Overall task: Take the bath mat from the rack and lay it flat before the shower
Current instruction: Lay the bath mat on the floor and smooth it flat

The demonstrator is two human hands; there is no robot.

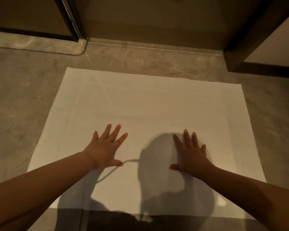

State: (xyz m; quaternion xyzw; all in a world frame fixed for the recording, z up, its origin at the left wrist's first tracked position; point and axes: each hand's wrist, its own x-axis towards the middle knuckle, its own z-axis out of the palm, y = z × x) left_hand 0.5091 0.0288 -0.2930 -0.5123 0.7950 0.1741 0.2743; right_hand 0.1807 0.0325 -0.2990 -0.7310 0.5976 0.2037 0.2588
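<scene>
No readable text in your view.

You will find no letters, numbers, brand marks or signs anywhere here: the mat [148, 105] is plain white with only a woven border band, the floor [23, 90] shows nothing but its stone veining, and the dark frame [70, 19] ahead carries no label or sticker that can be made out in this dim light.
</scene>
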